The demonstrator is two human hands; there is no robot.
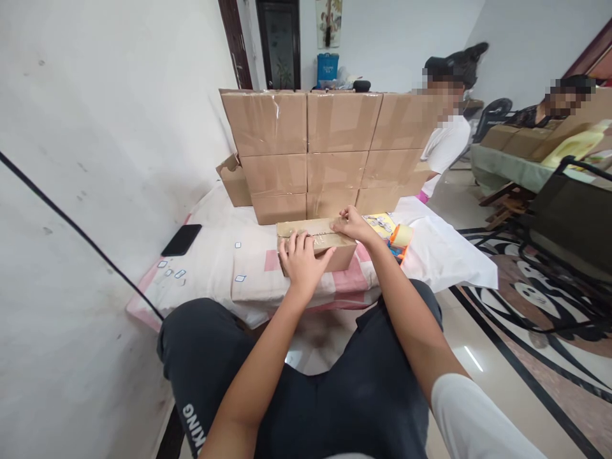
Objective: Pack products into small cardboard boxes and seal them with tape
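A small brown cardboard box (pixel 337 258) lies on the cloth-covered table in front of me, its top flaps closed along a seam. My left hand (pixel 302 258) rests on the top and near edge of this box with its fingers spread. At the right end of the seam, my right hand (pixel 352 226) has its fingertips pinched together against the box top; whatever is between them is too small to make out. Just right of the box sits an orange tape dispenser (pixel 396 245) with a roll of yellowish tape (pixel 402 234).
Behind the box, a wall of stacked taped cartons (pixel 272 124) rises from the table (pixel 210 274). An open carton (pixel 235 182) stands at its left. A black phone (pixel 182 240) lies near the left wall. One person (pixel 447 150) sits behind the stack; another is farther right, beyond a dark chair (pixel 564 217).
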